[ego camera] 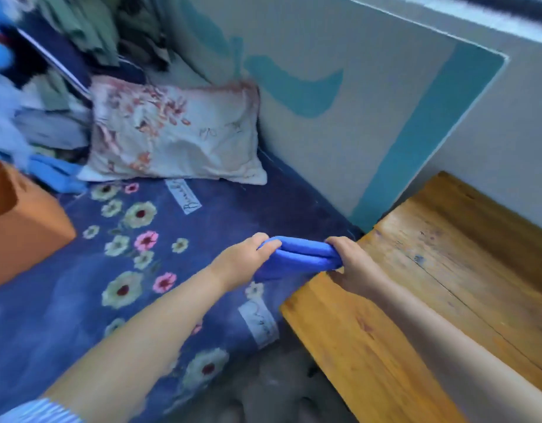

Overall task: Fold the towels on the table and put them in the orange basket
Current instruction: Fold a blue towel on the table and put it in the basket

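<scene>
Both hands, left hand (254,258) and right hand (353,264), pinch the folded blue towel (297,257) at the wooden table (416,270) edge; transfer probably follows, toward the orange basket (22,221) well left of the table.

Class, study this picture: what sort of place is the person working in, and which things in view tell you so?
Probably a bedroom at home: a floral pillow lies on a flowered bedspread, clothes are piled behind it, and a wooden table stands alongside.

orange basket (25,221): cut off left | clothes pile (50,71): blurred
</scene>
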`<state>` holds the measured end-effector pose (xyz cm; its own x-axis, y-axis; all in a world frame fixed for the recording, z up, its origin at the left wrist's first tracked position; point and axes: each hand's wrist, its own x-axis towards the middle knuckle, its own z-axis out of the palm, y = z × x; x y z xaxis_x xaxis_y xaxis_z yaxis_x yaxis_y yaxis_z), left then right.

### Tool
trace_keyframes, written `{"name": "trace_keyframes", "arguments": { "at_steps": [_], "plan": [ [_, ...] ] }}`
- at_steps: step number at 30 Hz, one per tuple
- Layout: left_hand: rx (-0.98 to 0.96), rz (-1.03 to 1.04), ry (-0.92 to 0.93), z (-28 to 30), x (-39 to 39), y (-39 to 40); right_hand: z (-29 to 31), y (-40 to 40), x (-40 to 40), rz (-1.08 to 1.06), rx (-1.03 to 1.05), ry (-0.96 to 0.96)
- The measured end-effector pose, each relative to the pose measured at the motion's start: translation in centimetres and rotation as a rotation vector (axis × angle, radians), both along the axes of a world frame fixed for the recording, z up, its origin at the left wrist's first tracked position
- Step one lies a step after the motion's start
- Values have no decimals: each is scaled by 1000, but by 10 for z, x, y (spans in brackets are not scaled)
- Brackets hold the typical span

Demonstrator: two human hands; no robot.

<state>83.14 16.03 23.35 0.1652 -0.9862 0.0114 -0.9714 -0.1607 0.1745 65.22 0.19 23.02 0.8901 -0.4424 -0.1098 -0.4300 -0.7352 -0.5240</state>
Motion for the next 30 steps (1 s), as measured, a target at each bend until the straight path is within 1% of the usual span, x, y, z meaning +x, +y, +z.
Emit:
{"name": "trace_keyframes", "arguments": {
  "at_steps": [1,2,3,6,7,9,10,11,12,13,14,15,16,17,19,20,22,23,26,30],
  "plan": [
    [-56,80,-28,9,8,24,5,14,18,46,-11,-21],
    [-82,170,-7,25,16,50,10,30,36,87,-18,-41],
    [-56,222,-14,43,21,79,17,48,55,140,-28,-56],
    [-27,223,-49,66,37,163,38,106,103,311,-43,-65],
    [-56,283,-78,77,41,198,48,133,121,389,-42,-69],
    [-104,481,-68,96,47,265,68,186,153,507,-46,-85],
    [-104,478,-38,102,48,287,80,205,165,543,-52,-104],
    [-118,512,-90,105,51,320,91,234,179,590,-50,-126],
    [-124,563,-78,107,54,347,101,257,191,622,-43,-136],
    [-133,660,-35,114,59,376,108,285,204,659,-39,-159],
    [-152,731,-107,117,64,398,114,304,213,680,-35,-170],
    [-165,738,-127,121,66,411,120,317,220,693,-35,-186],
    [-162,762,-102,126,69,437,122,345,233,720,-31,-192],
    [-203,775,-107,127,74,459,123,369,244,738,-25,-203],
    [-151,795,-161,129,91,499,127,410,265,766,-25,-220],
    [-127,804,-197,127,102,513,128,424,274,775,-20,-230],
    [-10,905,-197,120,127,538,129,448,293,791,-11,-261],
    [8,943,-197,120,139,546,130,457,303,793,4,-280],
    [-39,1011,-220,115,175,561,130,473,338,782,46,-310],
    [-97,1052,-150,108,240,574,128,484,405,718,137,-301]
  ]
}}
